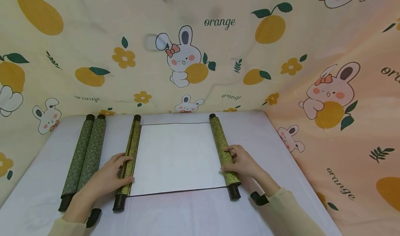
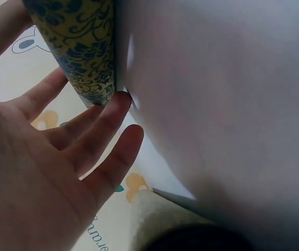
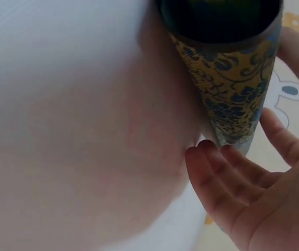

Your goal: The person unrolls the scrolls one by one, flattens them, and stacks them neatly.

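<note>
Lying behind my fingers, nearest of all, are the cuffs of two pale sleeves, with a small black piece at the left wrist and another black piece at the right; just this side of the fingertips, black end caps finish two patterned rolls; my left hand holds the left yellow-green roll, thumb and fingers reaching across it with a gap along the roll between them; seen from the left wrist, those fingers are spread apart; my right hand likewise grips the right yellow-green roll, thumb lower, forefinger higher, both over its top; seen from the right wrist, three of these fingers bunch together beneath the blue floral pattern; between my two hands' fingers the white sheet stretches from roll to roll, dark lines along its near and far edges; to the outer side of my left fingers, two dark green rolls lie side by side, partly hidden behind that hand; under everything spreads a white table; well past my fingertips rises a cloth backdrop printed with rabbits, oranges and flowers.
</note>
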The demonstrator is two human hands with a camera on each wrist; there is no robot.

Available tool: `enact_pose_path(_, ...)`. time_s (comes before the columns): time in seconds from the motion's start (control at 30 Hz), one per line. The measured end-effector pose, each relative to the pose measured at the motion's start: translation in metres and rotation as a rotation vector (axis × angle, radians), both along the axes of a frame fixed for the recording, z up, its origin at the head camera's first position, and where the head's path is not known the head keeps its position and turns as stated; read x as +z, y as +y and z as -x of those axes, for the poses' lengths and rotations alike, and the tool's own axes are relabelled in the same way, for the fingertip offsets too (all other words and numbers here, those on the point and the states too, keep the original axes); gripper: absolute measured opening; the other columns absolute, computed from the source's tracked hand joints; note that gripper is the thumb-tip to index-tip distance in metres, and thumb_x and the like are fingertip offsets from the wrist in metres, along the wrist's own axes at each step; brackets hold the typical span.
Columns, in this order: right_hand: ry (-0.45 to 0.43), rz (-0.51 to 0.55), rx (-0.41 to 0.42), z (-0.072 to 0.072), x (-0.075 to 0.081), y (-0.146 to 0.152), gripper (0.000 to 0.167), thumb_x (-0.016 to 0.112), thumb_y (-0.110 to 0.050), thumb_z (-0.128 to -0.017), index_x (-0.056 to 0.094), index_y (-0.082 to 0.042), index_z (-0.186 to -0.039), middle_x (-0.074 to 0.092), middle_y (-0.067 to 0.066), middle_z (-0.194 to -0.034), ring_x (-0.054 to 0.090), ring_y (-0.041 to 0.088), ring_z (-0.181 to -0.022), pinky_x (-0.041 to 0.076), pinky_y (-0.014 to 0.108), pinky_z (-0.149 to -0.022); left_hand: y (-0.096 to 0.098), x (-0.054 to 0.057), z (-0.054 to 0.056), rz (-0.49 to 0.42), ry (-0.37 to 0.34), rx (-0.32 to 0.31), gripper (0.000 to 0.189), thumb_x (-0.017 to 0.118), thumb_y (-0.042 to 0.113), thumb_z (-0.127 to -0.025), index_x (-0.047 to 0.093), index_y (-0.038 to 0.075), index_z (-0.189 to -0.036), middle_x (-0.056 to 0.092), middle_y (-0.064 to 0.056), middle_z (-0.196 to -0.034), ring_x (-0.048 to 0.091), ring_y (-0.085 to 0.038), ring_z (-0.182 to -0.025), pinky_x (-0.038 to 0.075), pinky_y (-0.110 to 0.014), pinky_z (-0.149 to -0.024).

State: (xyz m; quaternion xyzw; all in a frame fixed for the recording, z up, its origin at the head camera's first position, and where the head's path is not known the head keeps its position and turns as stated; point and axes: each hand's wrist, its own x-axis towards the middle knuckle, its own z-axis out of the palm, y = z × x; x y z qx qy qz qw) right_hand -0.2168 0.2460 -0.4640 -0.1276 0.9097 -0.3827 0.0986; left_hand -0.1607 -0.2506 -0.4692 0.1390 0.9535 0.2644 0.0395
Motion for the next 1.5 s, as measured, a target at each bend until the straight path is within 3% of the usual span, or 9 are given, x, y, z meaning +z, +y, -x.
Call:
enact_pose_path(0.37, 0.008, -0.038, -0.025, -0.001, 0.006, 0.016, 0.070, 0.085, -0.019, -0.086, 0.051, -0.005, -0.146, 0.040, 0.027, -0.151, 0.058, 0.038, -0.116, 0.054, 0.049, -0.088, -0.008, 0.001, -0.004, -0.026, 0.017, 0.002, 0.069, 0.082, 0.024, -0.088, 0.051, -0.002, -0.145, 0.034, -0.036, -0.154, 0.052, -0.058, -0.126, 0.053, -0.066, -0.089)
enact_pose_path(0.57, 0.055, -0.033, 0.034, -0.001, 0.008, 0.024, 0.063, 0.069, -0.001, -0.090, 0.052, -0.008, -0.150, 0.037, 0.032, -0.153, 0.057, 0.033, -0.105, 0.052, 0.041, -0.079, -0.011, 0.002, -0.004, -0.019, 0.051, -0.012, 0.063, 0.080, 0.016, -0.085, 0.058, -0.003, -0.141, 0.035, -0.037, -0.153, 0.046, -0.061, -0.130, 0.052, -0.067, -0.088)
enact_pose_path(0.73, 0.054, -0.072, 0.050, -0.002, 0.009, 0.024, 0.051, 0.061, -0.001, -0.096, 0.060, -0.009, -0.146, 0.035, 0.034, -0.157, 0.057, 0.030, -0.104, 0.049, 0.041, -0.080, -0.012, 0.003, -0.006, 0.010, 0.051, -0.002, 0.061, 0.080, 0.018, -0.085, 0.061, -0.003, -0.139, 0.036, -0.035, -0.153, 0.047, -0.061, -0.129, 0.053, -0.066, -0.085)
enact_pose_path(0.93, 0.059, -0.089, 0.013, -0.002, 0.004, 0.022, 0.047, 0.074, -0.018, -0.095, 0.065, -0.009, -0.140, 0.041, 0.031, -0.155, 0.056, 0.039, -0.117, 0.049, 0.055, -0.093, -0.010, 0.004, -0.006, 0.024, 0.015, 0.017, 0.076, 0.087, 0.041, -0.083, 0.060, 0.000, -0.141, 0.035, -0.034, -0.154, 0.053, -0.060, -0.124, 0.055, -0.065, -0.080)
enact_pose_path(1.07, 0.063, -0.100, -0.003, -0.001, 0.001, 0.017, 0.061, 0.089, -0.030, -0.083, 0.064, -0.009, -0.135, 0.042, 0.029, -0.153, 0.052, 0.042, -0.123, 0.046, 0.059, -0.100, -0.009, 0.006, -0.006, 0.030, -0.007, 0.028, 0.087, 0.089, 0.050, -0.078, 0.059, 0.000, -0.142, 0.034, -0.034, -0.154, 0.054, -0.061, -0.121, 0.056, -0.064, -0.076)
enact_pose_path(1.23, 0.036, -0.117, -0.007, -0.002, 0.001, 0.013, 0.073, 0.095, -0.026, -0.075, 0.060, -0.007, -0.136, 0.041, 0.028, -0.153, 0.049, 0.045, -0.132, 0.044, 0.062, -0.105, -0.008, 0.006, -0.005, 0.029, -0.010, 0.030, 0.087, 0.090, 0.048, -0.078, 0.058, 0.000, -0.143, 0.033, -0.034, -0.155, 0.054, -0.061, -0.122, 0.055, -0.065, -0.078)
enact_pose_path(1.5, 0.055, -0.112, -0.031, -0.006, 0.003, 0.022, 0.067, 0.091, -0.012, -0.077, 0.059, -0.003, -0.136, 0.046, 0.028, -0.146, 0.053, 0.041, -0.118, 0.050, 0.056, -0.094, -0.012, 0.003, -0.007, -0.002, 0.009, -0.001, 0.078, 0.088, 0.035, -0.083, 0.055, -0.002, -0.144, 0.032, -0.036, -0.155, 0.054, -0.061, -0.122, 0.054, -0.066, -0.082)
